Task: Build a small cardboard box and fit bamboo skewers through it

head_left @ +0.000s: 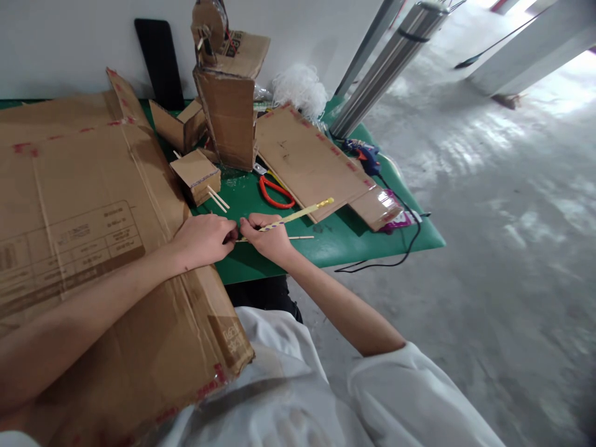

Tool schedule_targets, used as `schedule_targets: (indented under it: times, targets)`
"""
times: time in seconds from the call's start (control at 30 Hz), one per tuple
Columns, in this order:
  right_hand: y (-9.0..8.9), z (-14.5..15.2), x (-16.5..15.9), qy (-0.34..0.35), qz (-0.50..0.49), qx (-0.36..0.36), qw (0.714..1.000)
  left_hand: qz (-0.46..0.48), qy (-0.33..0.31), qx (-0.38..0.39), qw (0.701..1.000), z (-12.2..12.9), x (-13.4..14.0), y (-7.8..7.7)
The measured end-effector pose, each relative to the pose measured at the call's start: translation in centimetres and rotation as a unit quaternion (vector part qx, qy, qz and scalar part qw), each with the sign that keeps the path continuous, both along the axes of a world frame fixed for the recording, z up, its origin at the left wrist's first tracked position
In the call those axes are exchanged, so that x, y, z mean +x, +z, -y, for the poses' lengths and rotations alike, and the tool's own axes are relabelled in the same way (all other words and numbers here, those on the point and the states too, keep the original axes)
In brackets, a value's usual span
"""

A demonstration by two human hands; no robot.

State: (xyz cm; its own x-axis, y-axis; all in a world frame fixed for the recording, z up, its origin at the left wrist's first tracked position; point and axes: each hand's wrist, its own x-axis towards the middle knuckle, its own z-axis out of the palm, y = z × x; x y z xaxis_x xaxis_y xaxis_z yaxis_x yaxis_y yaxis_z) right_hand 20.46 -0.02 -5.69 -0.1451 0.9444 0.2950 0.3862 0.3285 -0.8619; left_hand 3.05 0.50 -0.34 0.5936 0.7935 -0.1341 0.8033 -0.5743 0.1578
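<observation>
My right hand (269,239) is closed around a pale yellow pencil (302,214) with dark markings, its gold-coloured end pointing up and to the right. Under that hand runs a thin wooden stick (302,237), lying on the green tabletop; a bit of it shows between my two hands. My left hand (207,237) has its fingers curled at the stick's left part, and its wrist rests on a large flattened cardboard box (93,186). Just beyond the left hand sits a small cardboard box (195,171) with two wooden sticks poking out of it.
Orange-handled scissors (277,194) lie beyond my right hand. A tall cardboard structure (230,118) stands at the back. Cardboard sheets (311,158) lie on the right, near a blue glue gun (365,155) whose black cable hangs past the table edge. A metal post (386,68) rises behind.
</observation>
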Motion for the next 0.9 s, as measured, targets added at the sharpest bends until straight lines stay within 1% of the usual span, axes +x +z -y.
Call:
schedule_targets:
  times: [0.07, 0.2, 0.33, 0.5, 0.63, 0.77, 0.9]
  targets:
    - [-0.04, -0.01, 0.03, -0.005, -0.002, 0.001, 1.000, -0.001, -0.008, 0.000, 1.000, 0.03, -0.02, -0.04]
    - [-0.08, -0.01, 0.03, 0.009, 0.000, 0.002, 1.000, -0.007, -0.015, 0.008, 1.000, 0.10, -0.06, -0.07]
    - [-0.02, -0.01, -0.01, -0.001, 0.004, 0.002, 1.000, -0.004, -0.019, 0.010, 1.000, 0.13, -0.08, -0.10]
    - [-0.07, -0.06, -0.05, 0.013, 0.001, -0.003, 1.000, -0.019, -0.019, 0.017, 0.999, 0.15, -0.02, -0.11]
    - [-0.09, -0.07, -0.01, -0.005, 0.002, -0.005, 1.000, -0.021, -0.026, 0.011, 0.999, 0.16, -0.03, -0.06]
    - [0.03, -0.02, -0.02, 0.009, 0.006, -0.004, 1.000, -0.033, -0.030, 0.018, 0.999, 0.11, -0.04, -0.07]
    - [0.08, -0.04, -0.07, -0.004, -0.003, 0.003, 1.000, -0.033, -0.032, 0.017, 0.999, 0.13, -0.01, -0.15]
